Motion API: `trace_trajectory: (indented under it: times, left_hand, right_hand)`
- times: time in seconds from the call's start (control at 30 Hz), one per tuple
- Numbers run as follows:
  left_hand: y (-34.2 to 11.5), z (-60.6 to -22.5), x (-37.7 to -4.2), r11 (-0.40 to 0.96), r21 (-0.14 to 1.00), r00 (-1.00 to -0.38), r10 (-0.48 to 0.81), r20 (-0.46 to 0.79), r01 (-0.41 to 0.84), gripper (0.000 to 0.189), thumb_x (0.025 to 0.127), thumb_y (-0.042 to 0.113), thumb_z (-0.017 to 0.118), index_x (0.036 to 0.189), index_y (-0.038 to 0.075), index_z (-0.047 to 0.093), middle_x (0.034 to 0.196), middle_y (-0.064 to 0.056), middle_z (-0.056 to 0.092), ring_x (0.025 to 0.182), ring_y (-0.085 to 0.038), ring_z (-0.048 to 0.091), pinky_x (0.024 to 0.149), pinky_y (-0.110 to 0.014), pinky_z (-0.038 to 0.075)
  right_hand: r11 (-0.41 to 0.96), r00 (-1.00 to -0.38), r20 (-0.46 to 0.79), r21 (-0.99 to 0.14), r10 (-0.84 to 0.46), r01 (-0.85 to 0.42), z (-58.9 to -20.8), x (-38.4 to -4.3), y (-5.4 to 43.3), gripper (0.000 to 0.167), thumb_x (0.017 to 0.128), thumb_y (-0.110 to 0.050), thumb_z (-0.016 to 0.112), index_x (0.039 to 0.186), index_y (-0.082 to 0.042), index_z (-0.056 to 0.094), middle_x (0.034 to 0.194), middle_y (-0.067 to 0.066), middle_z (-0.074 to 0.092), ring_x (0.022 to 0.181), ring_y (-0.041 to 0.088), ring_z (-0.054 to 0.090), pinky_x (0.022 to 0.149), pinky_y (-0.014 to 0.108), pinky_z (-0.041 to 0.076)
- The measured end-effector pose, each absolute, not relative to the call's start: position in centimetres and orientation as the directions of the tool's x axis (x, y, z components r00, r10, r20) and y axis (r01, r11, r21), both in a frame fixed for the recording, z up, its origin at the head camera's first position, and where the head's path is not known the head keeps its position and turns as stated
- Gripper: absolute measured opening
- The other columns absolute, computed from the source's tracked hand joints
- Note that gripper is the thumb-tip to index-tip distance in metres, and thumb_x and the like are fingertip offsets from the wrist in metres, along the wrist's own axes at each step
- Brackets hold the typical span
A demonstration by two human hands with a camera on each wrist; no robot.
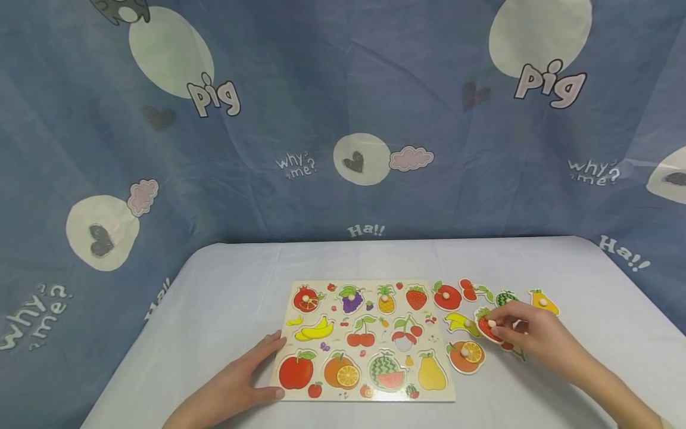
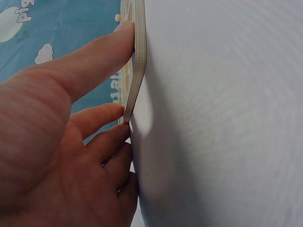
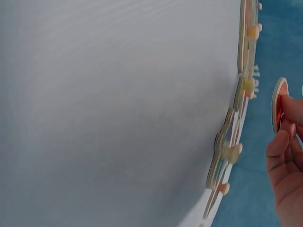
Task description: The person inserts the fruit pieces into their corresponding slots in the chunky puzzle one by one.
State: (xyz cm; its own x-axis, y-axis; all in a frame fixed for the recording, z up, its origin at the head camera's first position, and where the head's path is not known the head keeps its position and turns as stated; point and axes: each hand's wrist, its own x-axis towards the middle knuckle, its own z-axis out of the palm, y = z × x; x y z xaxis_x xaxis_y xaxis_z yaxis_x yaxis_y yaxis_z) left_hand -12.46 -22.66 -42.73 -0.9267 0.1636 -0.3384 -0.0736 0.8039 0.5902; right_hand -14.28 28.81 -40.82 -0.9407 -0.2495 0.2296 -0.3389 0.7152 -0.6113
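Note:
A wooden fruit puzzle board (image 1: 362, 357) lies flat on the table. My left hand (image 1: 236, 378) touches its left edge with the fingers fairly straight; in the left wrist view the thumb (image 2: 102, 54) presses on the board's rim. To the right of the board, my right hand (image 1: 541, 333) pinches a strawberry piece (image 1: 486, 326) by its knob. The right wrist view shows this piece (image 3: 279, 101) held tilted, clear of the table. Pomegranate (image 1: 306, 299), grape (image 1: 351, 300) and pineapple (image 1: 386, 301) pieces with knobs sit in the board's top row.
Loose knobbed pieces lie right of the board: an apple (image 1: 447, 296), cherries (image 1: 468, 290), bananas (image 1: 458, 322), an orange (image 1: 465, 357), a watermelon (image 1: 505, 298) and a pear (image 1: 543, 302). Another piece is partly hidden under the right hand. A blue printed cloth (image 1: 300, 202) hangs behind the table.

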Motion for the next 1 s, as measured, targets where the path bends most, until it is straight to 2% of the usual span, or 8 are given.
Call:
trace_trajectory:
  times: [0.23,0.6,0.8,1.0]
  left_hand:
    - [-22.6,-42.7,-12.5,0.808,0.584,-0.927,0.158,-0.341,-0.077,0.094,0.067,0.042,0.087,0.149,0.028,0.043,0.156,-0.002,0.036,0.134,-0.027,0.04,0.098,-0.063,0.042]
    - [-22.7,-42.6,-12.4,0.801,0.591,-0.922,0.154,-0.355,-0.094,0.094,0.069,0.039,0.087,0.15,0.025,0.042,0.156,-0.004,0.036,0.132,-0.027,0.04,0.102,-0.061,0.04]
    - [-22.7,-42.6,-12.3,0.801,0.592,-0.923,0.156,-0.351,-0.089,0.093,0.069,0.039,0.087,0.15,0.026,0.042,0.156,-0.003,0.036,0.133,-0.027,0.04,0.101,-0.061,0.041]
    - [-22.7,-42.5,-12.4,0.8,0.594,-0.923,0.163,-0.348,-0.083,0.093,0.069,0.04,0.087,0.15,0.027,0.042,0.156,-0.002,0.036,0.134,-0.027,0.04,0.1,-0.062,0.041]
  right_hand:
    - [0.714,-0.962,0.162,-0.646,-0.218,-0.27,-40.4,-14.6,27.7,0.02,0.083,-0.01,0.079,0.101,-0.016,0.072,0.081,-0.008,0.062,0.068,0.009,0.056,0.055,0.024,0.051]
    - [0.697,-0.957,0.137,-0.659,-0.257,-0.282,-40.0,-15.4,26.5,0.018,0.083,-0.011,0.079,0.098,-0.017,0.072,0.08,-0.006,0.062,0.062,0.01,0.054,0.046,0.026,0.049]
    - [0.732,-0.941,0.184,-0.592,-0.283,-0.336,-40.0,-16.0,25.9,0.019,0.08,-0.011,0.081,0.094,-0.021,0.073,0.079,-0.013,0.062,0.069,0.008,0.055,0.055,0.023,0.049]
    - [0.713,-0.943,0.154,-0.621,-0.295,-0.325,-39.6,-16.6,25.1,0.017,0.082,-0.014,0.08,0.096,-0.019,0.074,0.083,-0.012,0.065,0.074,0.009,0.058,0.063,0.023,0.053]
